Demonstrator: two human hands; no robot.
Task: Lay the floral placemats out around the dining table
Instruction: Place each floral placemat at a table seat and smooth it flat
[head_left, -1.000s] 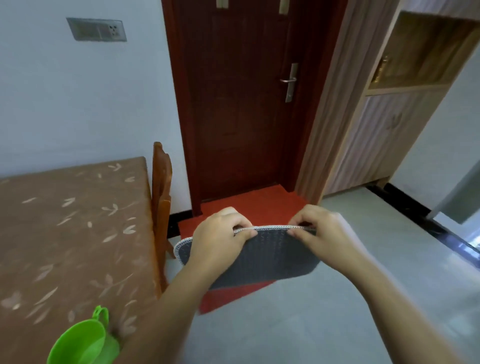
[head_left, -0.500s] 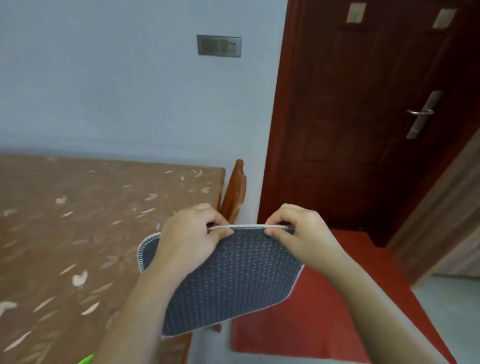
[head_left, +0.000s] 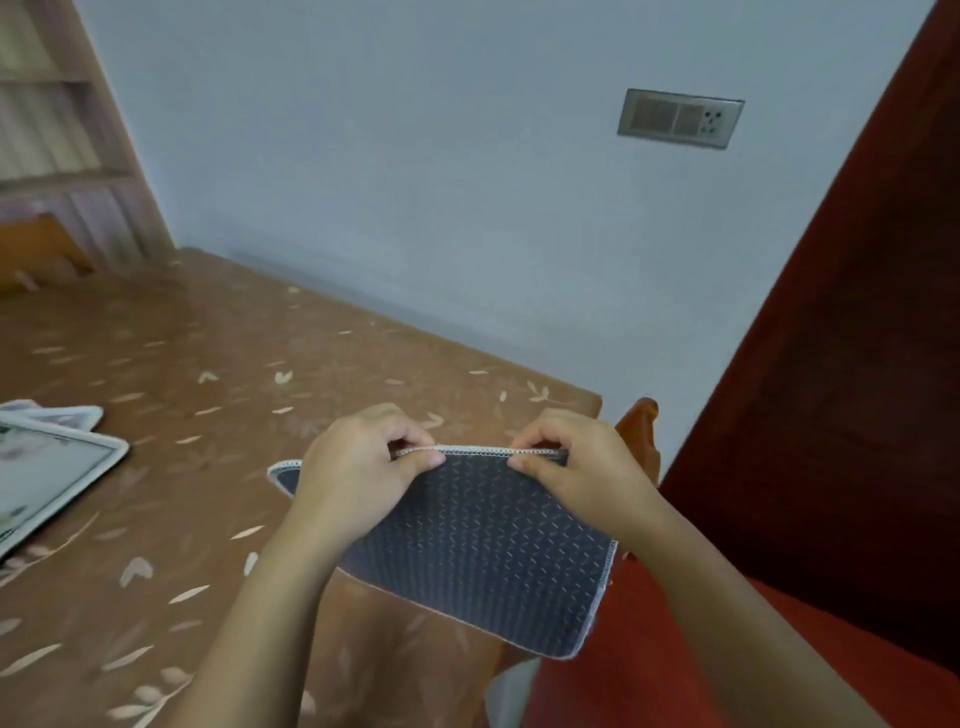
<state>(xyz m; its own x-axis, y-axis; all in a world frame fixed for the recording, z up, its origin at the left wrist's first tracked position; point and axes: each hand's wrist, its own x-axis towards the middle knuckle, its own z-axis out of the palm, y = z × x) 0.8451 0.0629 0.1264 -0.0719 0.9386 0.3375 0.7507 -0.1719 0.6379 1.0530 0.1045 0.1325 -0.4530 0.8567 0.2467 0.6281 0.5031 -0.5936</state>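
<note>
I hold a placemat (head_left: 483, 551) by its top edge, its dark grey dotted underside with a white stitched border facing me. My left hand (head_left: 358, 467) pinches the edge on the left and my right hand (head_left: 576, 467) pinches it on the right. The mat hangs over the right end of the dining table (head_left: 208, 364), which has a brown cloth with pale leaf prints. Two floral placemats lie on the table at the far left, one (head_left: 47, 478) in front and another (head_left: 57, 415) just behind it.
A wooden chair back (head_left: 641, 431) stands at the table's right end, beside a dark red door (head_left: 857, 389) and a red floor mat (head_left: 701, 649). A wall socket plate (head_left: 680, 118) is above. Shelving (head_left: 57, 130) and another chair (head_left: 36, 249) are at the far left.
My view has swung left from the door to the table. Both hands kept their pinch and carried the mat over the table's right end. The laid placemats came into view.
</note>
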